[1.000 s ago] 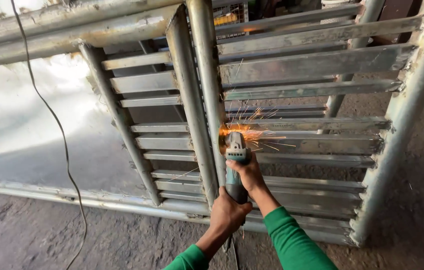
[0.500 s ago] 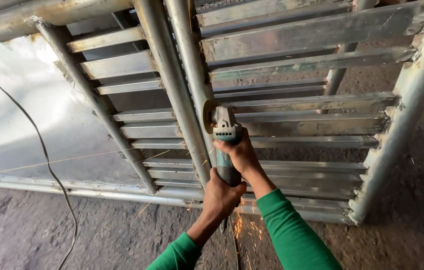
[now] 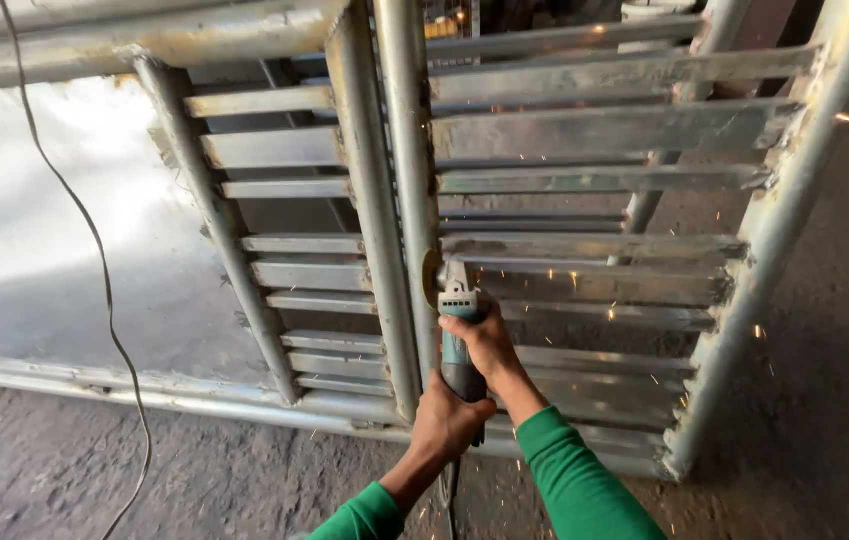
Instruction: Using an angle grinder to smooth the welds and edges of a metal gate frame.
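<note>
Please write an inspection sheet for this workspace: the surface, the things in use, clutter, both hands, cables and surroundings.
Surface: rough grey concrete floor, dusty.
Things in use: angle grinder, its disc against an upright tube of the slatted metal gate frame; a few sparks fly.
Clutter: nothing seen.
Hands: left hand grips the grinder's rear handle; right hand grips its body nearer the head. Both bare, green sleeves.
Cables: thin dark cable hangs down on the left to the floor; grinder cord drops below the left hand.
Surroundings: bright glare on floor behind frame, left.
</note>
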